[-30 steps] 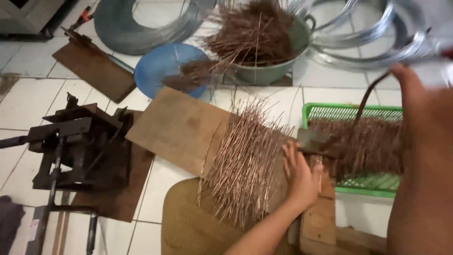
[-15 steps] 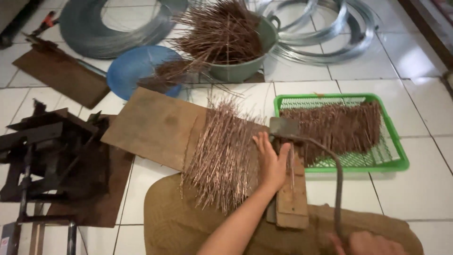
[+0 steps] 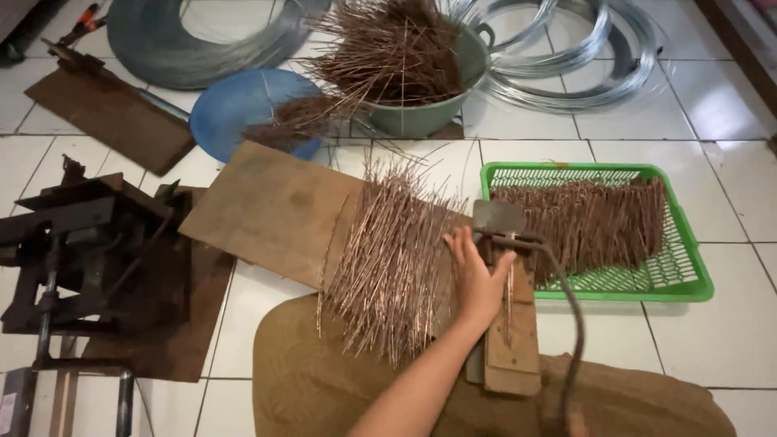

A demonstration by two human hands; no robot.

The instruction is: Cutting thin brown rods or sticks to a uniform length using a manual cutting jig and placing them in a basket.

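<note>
Many thin copper-coloured wire rods now lie under the flat, spread left hand, beside the lowered curved metal lever; right hand unseen.

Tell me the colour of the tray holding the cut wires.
Bright green: the tray is a meshed plastic basket, seen clearly in the head view, right of the left hand.

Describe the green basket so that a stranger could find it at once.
On the white tiled floor, look right of the brown wooden board and the left hand. There sits the green plastic mesh basket, shallow and rectangular, holding short copper-coloured wire pieces. It is the only bright green thing here.
</note>
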